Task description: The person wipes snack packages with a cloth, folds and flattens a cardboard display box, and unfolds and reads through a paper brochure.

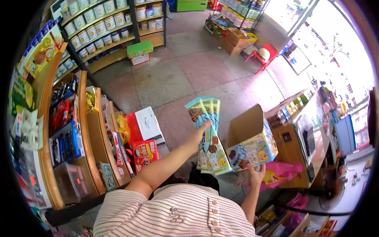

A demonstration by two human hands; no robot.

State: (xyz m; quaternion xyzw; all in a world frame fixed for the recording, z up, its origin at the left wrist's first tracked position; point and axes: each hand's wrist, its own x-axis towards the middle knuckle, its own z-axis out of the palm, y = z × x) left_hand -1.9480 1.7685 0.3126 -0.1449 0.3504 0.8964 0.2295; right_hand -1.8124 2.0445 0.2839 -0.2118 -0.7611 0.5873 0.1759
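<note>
My left hand (201, 133) is closed around several long snack packets (209, 148), light blue at the top and green-white lower down, fanned out in front of my body. Just to their right is an open cardboard display box (256, 148) with colourful printing and a raised brown flap. My right hand (256, 173) grips the lower edge of this box, fingers bent against it. The inside of the box is mostly hidden by its walls.
Wooden shelves (81, 130) with goods line the left. A red snack bag (145, 154) and a white box (149, 123) lie beside them. A counter with a laptop (308, 138) stands right, near a pink bag (286, 172). A red chair (268, 54) is farther back.
</note>
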